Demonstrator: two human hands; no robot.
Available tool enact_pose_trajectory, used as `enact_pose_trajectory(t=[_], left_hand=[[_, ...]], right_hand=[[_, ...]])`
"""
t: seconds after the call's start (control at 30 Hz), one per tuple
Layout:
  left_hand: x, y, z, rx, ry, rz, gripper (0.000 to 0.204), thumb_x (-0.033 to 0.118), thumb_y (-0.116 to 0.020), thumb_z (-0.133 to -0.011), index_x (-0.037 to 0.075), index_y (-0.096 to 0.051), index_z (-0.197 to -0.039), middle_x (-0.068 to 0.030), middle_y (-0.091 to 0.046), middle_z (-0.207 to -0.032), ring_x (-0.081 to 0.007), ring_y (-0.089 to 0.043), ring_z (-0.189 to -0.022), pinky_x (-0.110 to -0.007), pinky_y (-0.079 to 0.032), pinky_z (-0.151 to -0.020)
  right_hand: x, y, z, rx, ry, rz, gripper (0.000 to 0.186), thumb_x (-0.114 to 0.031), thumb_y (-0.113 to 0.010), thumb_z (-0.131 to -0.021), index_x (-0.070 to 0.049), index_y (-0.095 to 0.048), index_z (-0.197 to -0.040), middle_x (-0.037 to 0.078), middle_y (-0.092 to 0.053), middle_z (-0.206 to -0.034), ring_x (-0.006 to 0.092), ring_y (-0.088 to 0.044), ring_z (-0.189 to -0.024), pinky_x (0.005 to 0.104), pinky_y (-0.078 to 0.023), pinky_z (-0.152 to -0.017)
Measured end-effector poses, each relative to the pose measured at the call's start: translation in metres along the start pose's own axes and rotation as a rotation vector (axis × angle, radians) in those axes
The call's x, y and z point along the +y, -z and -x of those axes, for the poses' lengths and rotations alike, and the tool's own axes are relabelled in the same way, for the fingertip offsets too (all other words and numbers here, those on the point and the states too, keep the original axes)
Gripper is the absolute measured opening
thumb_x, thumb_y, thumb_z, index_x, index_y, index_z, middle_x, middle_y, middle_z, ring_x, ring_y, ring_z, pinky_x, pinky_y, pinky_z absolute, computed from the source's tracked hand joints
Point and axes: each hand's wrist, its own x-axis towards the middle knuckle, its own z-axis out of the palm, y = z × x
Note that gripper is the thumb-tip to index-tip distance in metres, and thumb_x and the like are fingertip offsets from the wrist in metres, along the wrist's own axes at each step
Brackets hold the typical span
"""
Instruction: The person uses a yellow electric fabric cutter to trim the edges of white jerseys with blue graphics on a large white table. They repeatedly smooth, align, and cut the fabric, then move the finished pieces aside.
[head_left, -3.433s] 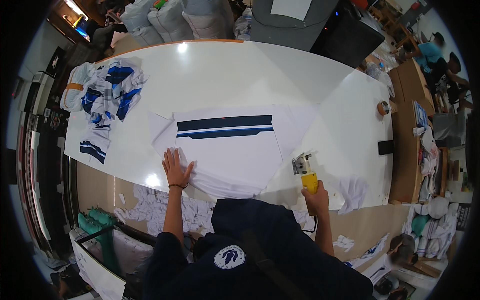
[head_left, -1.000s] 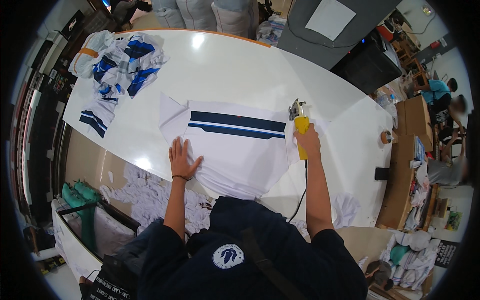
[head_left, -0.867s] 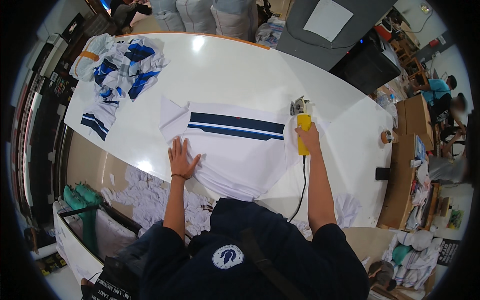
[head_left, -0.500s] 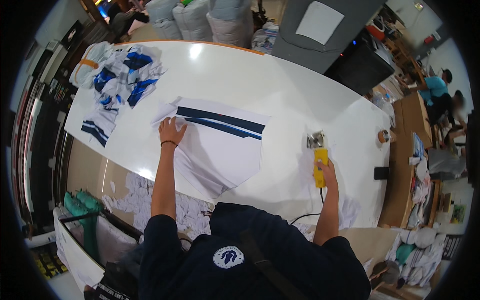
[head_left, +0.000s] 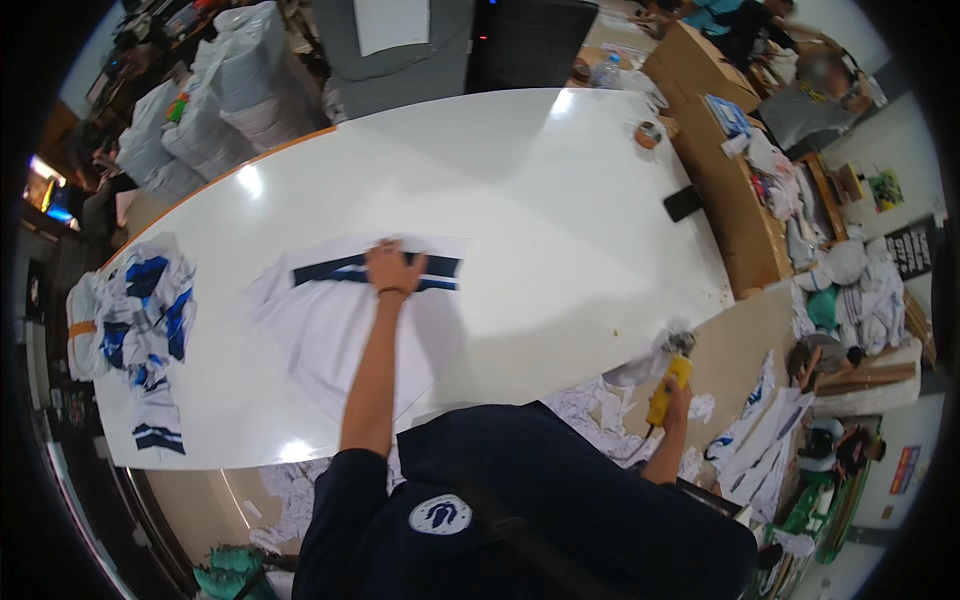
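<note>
My left hand (head_left: 395, 268) rests on the white fabric piece (head_left: 355, 335) across its navy-and-blue striped band, fingers apart and slightly bent. The fabric is creased and folded beneath it. My right hand (head_left: 674, 400) grips the yellow electric cutter (head_left: 668, 390), held at the table's near right edge, its metal blade head tilted up beside a pale fabric scrap (head_left: 632, 372). The cutter's cord hangs down. A heap of white, blue and navy fabric pieces (head_left: 148, 290) lies on the white table (head_left: 560, 220) at the left.
A phone (head_left: 683, 203) and a tape roll (head_left: 648, 134) lie near the right end, beside cardboard boxes (head_left: 715, 160). Stuffed sacks (head_left: 250, 90) and a grey unit (head_left: 395, 75) stand behind the table. Co-workers (head_left: 815, 80) are at the upper right. Scraps (head_left: 605, 420) litter the floor.
My view has turned rightward. My left hand has moved onto the striped band, creasing the fabric. My right hand has taken the cutter away from the fabric to the near right edge.
</note>
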Motion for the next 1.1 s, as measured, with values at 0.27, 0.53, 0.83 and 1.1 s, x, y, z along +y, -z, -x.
enact_pose_trajectory(t=[0.27,0.53,0.83,1.1], left_hand=[[0.168,-0.024,0.034,-0.476,-0.751,0.505,0.075,0.057,-0.069,-0.088,0.017,-0.052,-0.148,-0.0196,-0.036,-0.161,-0.0354,-0.025,-0.153,-0.058,-0.02,-0.122],[0.036,0.049,0.111,-0.229,-0.079,0.023,0.103,0.074,-0.06,-0.085,0.011,-0.029,-0.161,-0.0306,-0.011,-0.166,-0.0576,-0.003,-0.151,-0.072,-0.007,-0.117],[-0.059,0.126,0.216,-0.345,0.165,-0.15,0.126,0.083,-0.063,-0.075,-0.002,-0.021,-0.159,-0.0382,-0.008,-0.162,-0.053,-0.005,-0.153,-0.065,-0.009,-0.121],[-0.078,0.17,0.206,-0.595,0.37,-0.211,0.125,0.088,-0.056,-0.076,-0.001,-0.026,-0.159,-0.0402,-0.033,-0.153,-0.0534,-0.029,-0.146,-0.061,-0.017,-0.121]], right_hand=[[0.009,-0.054,0.05,-0.096,0.021,-0.203,0.033,-0.021,-0.069,-0.087,-0.004,-0.055,-0.111,0.011,-0.062,-0.075,0.0242,-0.063,-0.054,0.0367,-0.056,-0.049],[-0.032,-0.126,0.057,-0.394,0.01,0.04,0.04,-0.014,-0.072,-0.084,-0.001,-0.054,-0.117,0.011,-0.062,-0.08,0.0234,-0.065,-0.057,0.0368,-0.058,-0.052],[-0.032,-0.175,0.025,-0.467,0.012,0.026,0.038,-0.012,-0.072,-0.085,-0.001,-0.054,-0.117,0.012,-0.063,-0.085,0.0228,-0.066,-0.061,0.0368,-0.059,-0.055],[-0.042,-0.184,0.022,-0.51,-0.042,0.074,0.036,-0.01,-0.071,-0.084,-0.001,-0.054,-0.115,0.012,-0.063,-0.084,0.0233,-0.065,-0.061,0.037,-0.059,-0.054]])
